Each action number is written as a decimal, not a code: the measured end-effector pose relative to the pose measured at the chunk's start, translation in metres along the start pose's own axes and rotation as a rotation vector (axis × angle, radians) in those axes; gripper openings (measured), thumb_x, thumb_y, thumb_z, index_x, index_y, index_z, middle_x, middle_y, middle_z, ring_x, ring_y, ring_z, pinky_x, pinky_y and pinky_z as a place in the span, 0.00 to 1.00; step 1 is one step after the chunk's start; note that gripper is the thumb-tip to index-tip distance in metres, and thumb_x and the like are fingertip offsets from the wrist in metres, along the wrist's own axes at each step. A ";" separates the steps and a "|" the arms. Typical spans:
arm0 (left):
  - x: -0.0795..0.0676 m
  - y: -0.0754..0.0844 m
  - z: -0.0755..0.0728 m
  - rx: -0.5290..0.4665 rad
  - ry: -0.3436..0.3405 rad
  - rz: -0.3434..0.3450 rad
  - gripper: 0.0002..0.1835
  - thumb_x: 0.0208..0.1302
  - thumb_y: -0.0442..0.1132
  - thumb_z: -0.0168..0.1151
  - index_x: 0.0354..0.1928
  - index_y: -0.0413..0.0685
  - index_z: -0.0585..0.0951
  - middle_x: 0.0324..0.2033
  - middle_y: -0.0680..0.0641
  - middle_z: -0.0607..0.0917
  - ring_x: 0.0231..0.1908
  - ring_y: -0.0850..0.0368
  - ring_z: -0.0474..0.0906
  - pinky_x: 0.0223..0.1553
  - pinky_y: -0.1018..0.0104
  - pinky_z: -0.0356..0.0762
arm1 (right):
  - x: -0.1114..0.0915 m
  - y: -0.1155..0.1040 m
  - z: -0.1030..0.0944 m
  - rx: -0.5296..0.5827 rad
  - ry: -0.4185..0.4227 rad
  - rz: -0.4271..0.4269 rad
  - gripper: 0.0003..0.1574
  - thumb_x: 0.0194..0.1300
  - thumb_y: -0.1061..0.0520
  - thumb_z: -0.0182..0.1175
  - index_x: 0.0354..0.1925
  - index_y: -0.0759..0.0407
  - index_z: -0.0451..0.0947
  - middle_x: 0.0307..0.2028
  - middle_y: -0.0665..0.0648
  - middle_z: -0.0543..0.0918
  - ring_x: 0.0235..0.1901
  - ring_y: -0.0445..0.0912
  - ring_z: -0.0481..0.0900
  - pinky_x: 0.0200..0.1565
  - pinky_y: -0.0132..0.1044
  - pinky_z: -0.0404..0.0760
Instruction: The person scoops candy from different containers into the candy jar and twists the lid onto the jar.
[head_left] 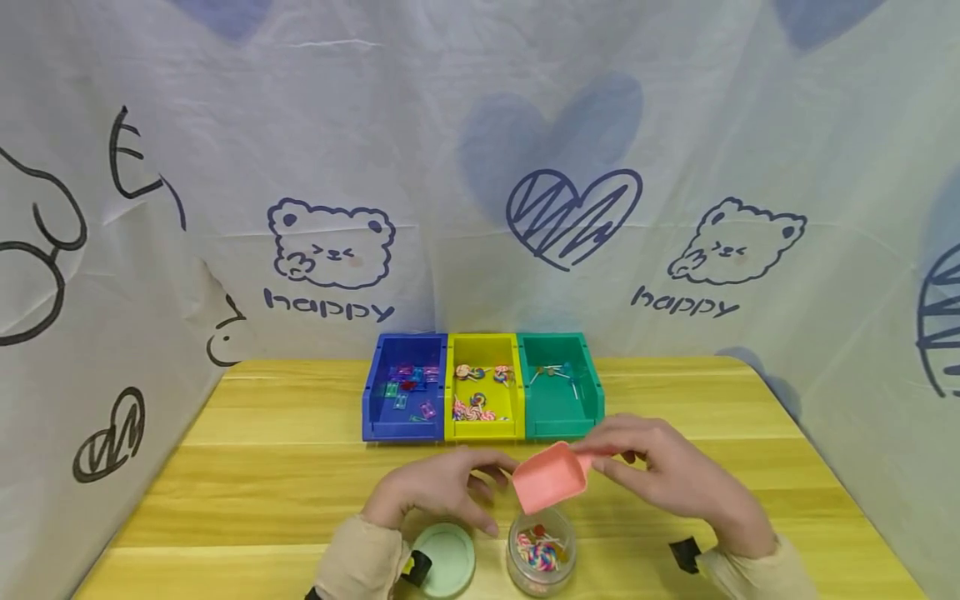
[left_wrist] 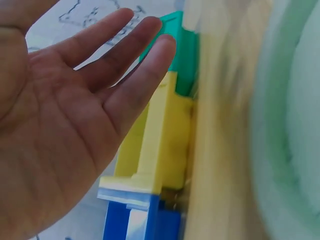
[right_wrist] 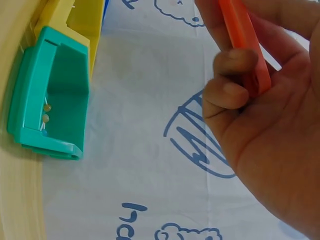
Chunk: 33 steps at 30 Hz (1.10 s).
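My right hand (head_left: 652, 467) grips the handle of a pink scoop (head_left: 551, 478), its pan tilted over a clear round jar (head_left: 542, 575). Swirl lollipops (head_left: 543, 553) and a small red candy lie inside the jar. In the right wrist view, fingers curl round the scoop's handle (right_wrist: 245, 45). My left hand (head_left: 446, 490) hovers left of the scoop, fingers spread with nothing in them; the left wrist view shows its bare palm (left_wrist: 65, 135). Below that hand lies a pale green round lid (head_left: 446, 560) on the table.
Three joined bins stand at the table's back: a blue bin (head_left: 405, 431) with small colored wrapped-looking pieces, a yellow bin (head_left: 484, 430) with swirl lollipops, a green bin (head_left: 564, 427) with a few thin-stick lollipops. Behind them hangs a white printed cloth (head_left: 465, 283).
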<state>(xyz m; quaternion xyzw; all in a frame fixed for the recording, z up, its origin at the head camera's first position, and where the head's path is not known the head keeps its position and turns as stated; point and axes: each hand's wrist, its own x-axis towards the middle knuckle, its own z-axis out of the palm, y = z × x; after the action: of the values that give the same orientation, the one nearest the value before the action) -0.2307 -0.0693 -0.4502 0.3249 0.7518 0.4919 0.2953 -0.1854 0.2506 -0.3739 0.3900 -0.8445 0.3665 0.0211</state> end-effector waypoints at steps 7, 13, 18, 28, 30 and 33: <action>-0.012 -0.003 -0.020 0.048 0.155 0.062 0.37 0.55 0.34 0.81 0.68 0.48 0.77 0.65 0.45 0.79 0.64 0.39 0.75 0.64 0.52 0.78 | 0.006 0.004 0.007 0.046 0.081 -0.022 0.19 0.74 0.65 0.61 0.58 0.51 0.86 0.49 0.46 0.87 0.38 0.40 0.79 0.35 0.33 0.82; -0.021 -0.004 -0.037 0.058 0.394 0.093 0.37 0.58 0.37 0.79 0.71 0.50 0.76 0.67 0.44 0.77 0.64 0.38 0.76 0.64 0.47 0.78 | 0.013 -0.001 0.018 0.064 0.159 -0.030 0.20 0.74 0.66 0.60 0.59 0.53 0.85 0.50 0.48 0.86 0.38 0.41 0.79 0.35 0.32 0.81; -0.027 -0.006 -0.049 0.054 0.626 0.130 0.38 0.62 0.37 0.77 0.73 0.45 0.72 0.68 0.38 0.74 0.64 0.35 0.75 0.63 0.42 0.77 | 0.019 -0.007 0.029 0.069 0.238 -0.037 0.21 0.73 0.68 0.60 0.60 0.56 0.84 0.49 0.50 0.86 0.38 0.42 0.78 0.34 0.32 0.80; -0.037 -0.022 -0.069 0.064 1.105 0.153 0.24 0.70 0.29 0.65 0.67 0.39 0.77 0.66 0.38 0.74 0.62 0.39 0.76 0.59 0.46 0.80 | 0.040 -0.016 0.043 -0.089 0.215 0.049 0.20 0.79 0.57 0.57 0.65 0.51 0.80 0.46 0.42 0.81 0.36 0.39 0.74 0.35 0.32 0.78; -0.038 -0.027 -0.071 0.070 1.198 0.123 0.23 0.69 0.27 0.64 0.65 0.38 0.79 0.64 0.37 0.75 0.61 0.38 0.77 0.58 0.45 0.80 | 0.048 -0.019 0.043 -0.125 0.202 0.087 0.20 0.79 0.55 0.56 0.65 0.51 0.81 0.43 0.43 0.80 0.35 0.40 0.73 0.35 0.32 0.77; -0.039 -0.035 -0.075 0.082 1.290 0.074 0.21 0.67 0.25 0.62 0.62 0.37 0.81 0.63 0.37 0.76 0.60 0.36 0.78 0.56 0.43 0.80 | 0.060 -0.022 0.042 -0.179 0.183 0.143 0.19 0.80 0.53 0.56 0.64 0.52 0.81 0.41 0.44 0.79 0.34 0.40 0.72 0.35 0.34 0.76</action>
<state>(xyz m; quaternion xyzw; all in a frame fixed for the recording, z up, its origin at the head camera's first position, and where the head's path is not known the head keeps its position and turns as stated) -0.2705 -0.1516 -0.4525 0.0007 0.7848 0.5690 -0.2455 -0.2024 0.1760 -0.3717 0.2906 -0.8939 0.3243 0.1063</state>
